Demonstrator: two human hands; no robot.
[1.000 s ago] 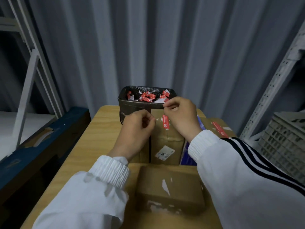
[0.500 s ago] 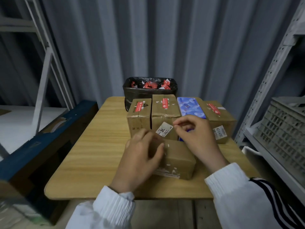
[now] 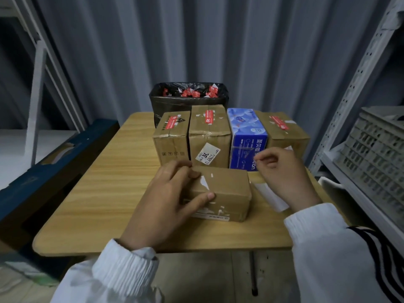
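A: 2 hands in view. Left first?

B: Left hand (image 3: 168,193) is clamped on the front box (image 3: 227,189). Its fingers curl over the far top edge at the left end and the thumb presses along the near top edge.

A: Where's that box?

B: Flat on the wooden table (image 3: 105,189), near the front edge and about the middle, long side toward the camera. Brown cardboard with torn white label bits on top.

A: Right hand?

B: Right hand (image 3: 282,178) is just right of the front box, off it, raised a little. Fingers are curled and thumb and forefinger tips meet. Can't tell if anything is pinched between them.

A: Anything under it?

B: White paper slip (image 3: 271,196) lies on the table, partly covered by the wrist.

A: Background, quick.

B: Row of 4 just behind the front box, side by side and touching: short brown box (image 3: 170,138), taller brown box (image 3: 207,132) with a white label (image 3: 207,153) on its face, blue pack (image 3: 247,132), then another brown box (image 3: 284,130). The 3 brown ones carry red stickers on top.

A: Behind the row?

B: Black-lined bin (image 3: 166,106) at the table's far edge, with red scraps (image 3: 192,92) inside. Grey crate (image 3: 380,154) sits on a shelf at the right.
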